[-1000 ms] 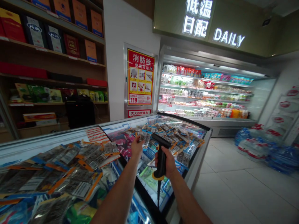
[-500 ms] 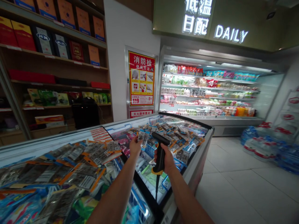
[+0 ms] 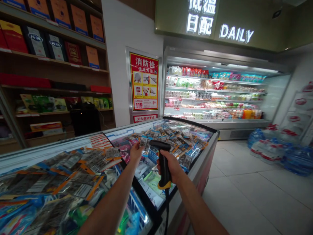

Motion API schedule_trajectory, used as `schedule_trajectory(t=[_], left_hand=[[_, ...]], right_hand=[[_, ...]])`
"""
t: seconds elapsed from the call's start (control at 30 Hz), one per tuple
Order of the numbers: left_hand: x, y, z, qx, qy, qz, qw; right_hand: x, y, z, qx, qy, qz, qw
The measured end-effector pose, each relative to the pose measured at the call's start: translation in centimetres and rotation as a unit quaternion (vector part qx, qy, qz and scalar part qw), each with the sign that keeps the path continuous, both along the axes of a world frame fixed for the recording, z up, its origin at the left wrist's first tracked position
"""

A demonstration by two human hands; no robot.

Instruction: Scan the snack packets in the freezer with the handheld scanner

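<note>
Head view: a black plastic barcode scanner, pistol-shaped with a yellow-trimmed base, sits inside the right hand, its fingers wrapped around the grip. Just left of the scanner's head, the left hand pinches a small glossy sachet between its fingers. Beyond the scanner, flat, shiny packets overlap on the glass-topped freezer.

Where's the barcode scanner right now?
The barcode scanner is in the right hand, just below and right of the middle of the head view. Its top end appears just right of the packet in the left hand.
</note>
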State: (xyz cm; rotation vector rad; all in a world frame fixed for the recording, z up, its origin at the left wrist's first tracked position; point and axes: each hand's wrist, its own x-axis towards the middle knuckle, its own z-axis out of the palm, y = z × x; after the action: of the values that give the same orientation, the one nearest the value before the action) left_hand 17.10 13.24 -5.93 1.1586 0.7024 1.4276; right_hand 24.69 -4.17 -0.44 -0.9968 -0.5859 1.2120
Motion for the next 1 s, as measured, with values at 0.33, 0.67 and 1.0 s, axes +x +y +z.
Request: schedule_trajectory(t=[0.33,0.67,1.0], left_hand=[[-0.5,0.2,-0.4,-0.027,0.005,0.002,1.0],[0.0,0.3,-1.1,-0.071,0.014,0.058,0.996],[0.1,0.9,-1.1,-0.082,0.041,0.074,0.993]], right_hand=[[2.3,2.7,1.3,-0.037,0.034,0.028,0.998],[3.2,3.5,4.1,-0.136,0.06,0.034,0.988],[5.0,2.8,2.1,-0.173,0.099,0.06,0.978]])
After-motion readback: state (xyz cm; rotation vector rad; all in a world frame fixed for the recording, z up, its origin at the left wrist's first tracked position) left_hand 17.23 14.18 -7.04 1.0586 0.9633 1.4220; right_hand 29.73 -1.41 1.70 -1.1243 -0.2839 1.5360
